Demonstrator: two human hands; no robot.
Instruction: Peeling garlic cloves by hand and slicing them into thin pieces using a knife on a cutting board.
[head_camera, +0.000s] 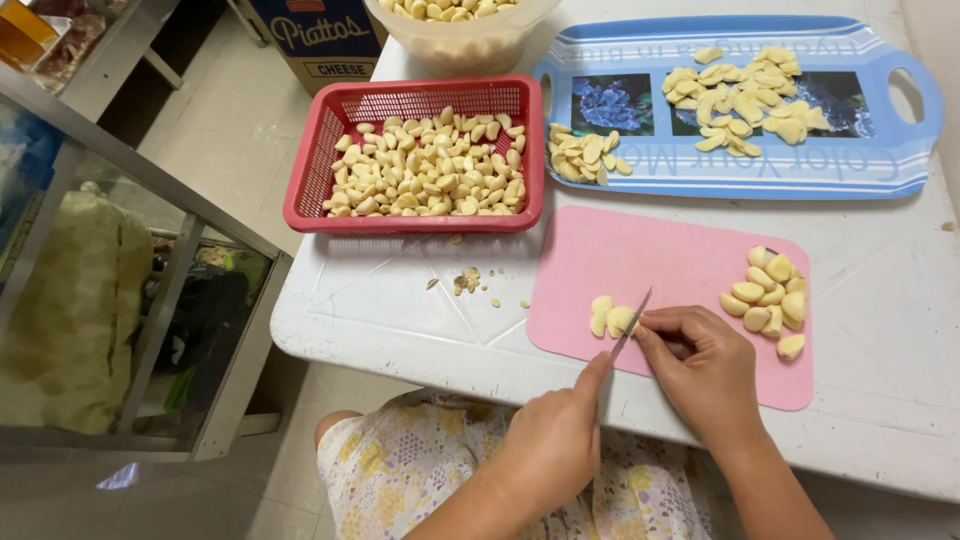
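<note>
A person sits at a white plastic table (400, 310), their flower-patterned clothing (420, 480) showing below its edge. On the table in front of them lies a flat pink plastic cutting board (660, 270). The left hand (550, 445) is curled around the handle of a small knife with a thin metal blade (631, 325), the forefinger stretched along the back of the blade. The blade tip rests against a pale peeled garlic clove (620, 320) near the board's near left corner, with another clove piece (600, 313) just beside it. The right hand (705, 365) is closed loosely, fingertips bent down and pressing at the clove right next to the blade.

On the right side of the board sits a small heap of whole peeled garlic cloves (768, 300), well apart from the knife. Behind the board stands a red plastic mesh basket (305, 170) filled with peeled cloves. To its right lies a long blue plastic tray with handles (900, 150), carrying two piles of sliced garlic (745, 95), the smaller one (585, 155) at its left end. A clear plastic tub (460, 45) of cloves stands behind the basket. Scraps of garlic trimmings (467, 280) lie scattered on the table between basket and board.
</note>
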